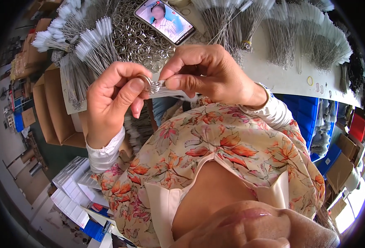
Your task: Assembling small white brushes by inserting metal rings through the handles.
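Observation:
My left hand [110,95] pinches a few silvery metal split rings [145,84] between thumb and forefinger. Thumb and fingers of my right hand [217,74] are closed on the looped ends of several thin twisted-wire brushes [159,84]. Those loops meet the rings between my two hands, just over the table's near edge; whether the loops are threaded on the rings I cannot tell. Most of the brushes' length is hidden below my right hand. Behind my hands lies a heap of loose metal rings [135,39].
A phone [166,21] with a lit screen lies by the rings. Bundles of white-bristled wire brushes lie on the left [97,43], at the middle back [223,20] and on the right [288,37] of the white table [269,80]. Cardboard boxes [58,109] and a blue bin [300,113] flank me.

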Action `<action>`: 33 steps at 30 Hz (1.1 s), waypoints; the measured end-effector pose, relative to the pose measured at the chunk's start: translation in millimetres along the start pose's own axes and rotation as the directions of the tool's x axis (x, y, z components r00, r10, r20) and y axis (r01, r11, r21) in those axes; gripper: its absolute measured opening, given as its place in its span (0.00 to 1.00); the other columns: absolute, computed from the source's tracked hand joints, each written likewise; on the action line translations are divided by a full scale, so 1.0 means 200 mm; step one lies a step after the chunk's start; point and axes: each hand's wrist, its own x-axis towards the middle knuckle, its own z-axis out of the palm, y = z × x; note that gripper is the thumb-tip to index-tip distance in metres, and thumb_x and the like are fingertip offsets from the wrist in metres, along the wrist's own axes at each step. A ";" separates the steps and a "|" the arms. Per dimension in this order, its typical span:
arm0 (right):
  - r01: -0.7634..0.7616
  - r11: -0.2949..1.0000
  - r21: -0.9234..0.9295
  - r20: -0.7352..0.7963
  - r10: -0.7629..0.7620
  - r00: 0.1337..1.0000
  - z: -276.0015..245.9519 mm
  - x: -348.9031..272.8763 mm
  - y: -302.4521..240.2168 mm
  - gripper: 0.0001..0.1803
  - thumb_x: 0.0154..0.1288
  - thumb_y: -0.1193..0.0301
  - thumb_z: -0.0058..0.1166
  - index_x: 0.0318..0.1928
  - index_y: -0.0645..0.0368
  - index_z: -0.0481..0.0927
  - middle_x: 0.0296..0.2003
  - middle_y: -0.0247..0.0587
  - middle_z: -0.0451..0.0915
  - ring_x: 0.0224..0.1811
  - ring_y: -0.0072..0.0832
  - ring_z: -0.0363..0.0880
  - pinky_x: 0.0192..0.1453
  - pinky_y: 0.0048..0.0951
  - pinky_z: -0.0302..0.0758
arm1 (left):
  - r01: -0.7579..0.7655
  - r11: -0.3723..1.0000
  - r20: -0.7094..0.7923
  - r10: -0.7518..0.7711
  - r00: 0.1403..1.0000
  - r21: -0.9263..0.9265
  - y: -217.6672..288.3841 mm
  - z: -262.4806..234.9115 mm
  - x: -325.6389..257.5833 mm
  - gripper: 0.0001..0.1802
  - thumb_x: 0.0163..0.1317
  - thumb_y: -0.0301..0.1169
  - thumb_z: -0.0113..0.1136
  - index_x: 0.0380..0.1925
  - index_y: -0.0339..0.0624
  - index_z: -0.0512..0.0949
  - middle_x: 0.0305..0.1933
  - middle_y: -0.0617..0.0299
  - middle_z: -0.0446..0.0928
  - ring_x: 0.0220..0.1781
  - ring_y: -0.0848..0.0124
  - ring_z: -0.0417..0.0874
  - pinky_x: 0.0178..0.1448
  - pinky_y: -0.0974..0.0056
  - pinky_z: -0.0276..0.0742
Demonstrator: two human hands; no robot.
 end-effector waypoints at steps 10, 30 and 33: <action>0.240 0.965 -0.105 -0.061 -0.247 0.967 0.04 0.05 0.00 0.05 0.57 0.74 0.60 0.35 0.59 0.82 0.27 0.32 0.77 0.25 0.19 0.73 0.29 0.21 0.71 | -0.545 0.764 0.036 0.569 0.821 0.346 -0.03 0.01 0.06 0.08 0.63 0.27 0.52 0.33 0.31 0.75 0.36 0.54 0.78 0.41 0.66 0.79 0.57 0.58 0.70; 0.697 0.475 -0.537 0.102 -0.784 0.612 0.14 0.19 0.10 0.10 0.50 0.77 0.64 0.36 0.64 0.81 0.32 0.40 0.80 0.31 0.26 0.74 0.35 0.24 0.70 | -0.616 0.764 -0.538 0.606 0.586 0.191 -0.15 0.19 0.00 0.06 0.62 0.21 0.47 0.35 0.31 0.74 0.31 0.56 0.77 0.29 0.75 0.74 0.32 0.72 0.69; 0.478 0.821 -0.313 -0.150 -0.540 0.828 0.23 0.15 0.17 0.04 0.54 0.81 0.58 0.32 0.67 0.78 0.30 0.39 0.75 0.30 0.23 0.71 0.36 0.23 0.67 | -0.650 0.549 -0.293 0.834 0.468 0.525 -0.28 0.04 0.02 0.07 0.58 0.28 0.58 0.34 0.38 0.74 0.30 0.58 0.75 0.27 0.67 0.76 0.30 0.67 0.71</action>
